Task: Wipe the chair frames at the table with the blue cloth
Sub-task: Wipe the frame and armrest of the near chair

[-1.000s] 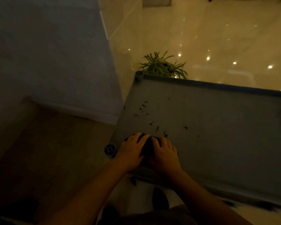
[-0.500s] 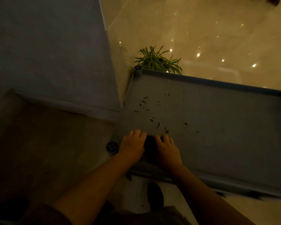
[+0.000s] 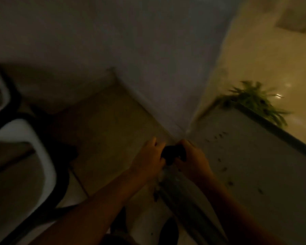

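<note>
Cloth (image 3: 173,153), a dark wad at frame centre, sits grasped between your left hand (image 3: 148,160) and right hand (image 3: 193,159). Chair (image 3: 30,156) waits at left; fold a clean face outward, then follow its frame.

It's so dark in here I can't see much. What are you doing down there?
A person is holding a dark bunched-up cloth between the left hand and right hand, near the corner of a grey table with bits of debris on it. Chairs with white-and-black frames stand off to the left, untouched. A green plant sits beyond the table.
</note>
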Tool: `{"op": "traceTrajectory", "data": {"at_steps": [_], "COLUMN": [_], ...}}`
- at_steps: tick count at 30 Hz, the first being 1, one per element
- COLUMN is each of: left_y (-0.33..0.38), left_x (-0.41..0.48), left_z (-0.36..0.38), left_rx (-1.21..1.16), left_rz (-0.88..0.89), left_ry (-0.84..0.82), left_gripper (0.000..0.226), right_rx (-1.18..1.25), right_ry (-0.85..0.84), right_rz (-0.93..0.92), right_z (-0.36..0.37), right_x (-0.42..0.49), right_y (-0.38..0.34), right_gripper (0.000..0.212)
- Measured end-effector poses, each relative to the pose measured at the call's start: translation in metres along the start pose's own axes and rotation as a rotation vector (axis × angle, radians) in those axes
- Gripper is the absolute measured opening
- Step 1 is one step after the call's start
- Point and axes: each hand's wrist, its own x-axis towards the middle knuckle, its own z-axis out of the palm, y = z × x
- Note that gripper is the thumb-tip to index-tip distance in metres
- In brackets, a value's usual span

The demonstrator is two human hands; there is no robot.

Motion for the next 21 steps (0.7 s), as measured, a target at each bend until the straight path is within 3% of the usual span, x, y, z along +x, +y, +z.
{"op": "traceTrajectory", "data": {"at_steps": [6,12,18,21], "left_y": [-0.112,-0.212,-0.303,-0.339], "left_x": [-0.076,-0.164,-0.209,-0.201], "left_z": [-0.053,-0.068,-0.07,-0.066], "left_rx": [-0.039,-0.084,-0.185,-0.227], "left_rz": [-0.335,-0.624,-0.795,-0.817], "left_ry": [0.188,0.183,0.157,0.18], "left_gripper": [0.027,0.022,0.021,0.018], "right_rx": [-0.034,-0.07,-0.126,-0.163], "right_ry": [-0.296,-0.498,-0.601,-0.586], "right_rz": [-0.3,-0.477,-0.468,-0.355], "right_z": [0.083,0.201,0.298,0.329], "right_x": [0.047,0.055,0.063,0.073], "right_y": [-0.099,-0.184,-0.244,-0.257], "right_gripper": [0.029,0.037,0.038,0.032]}}
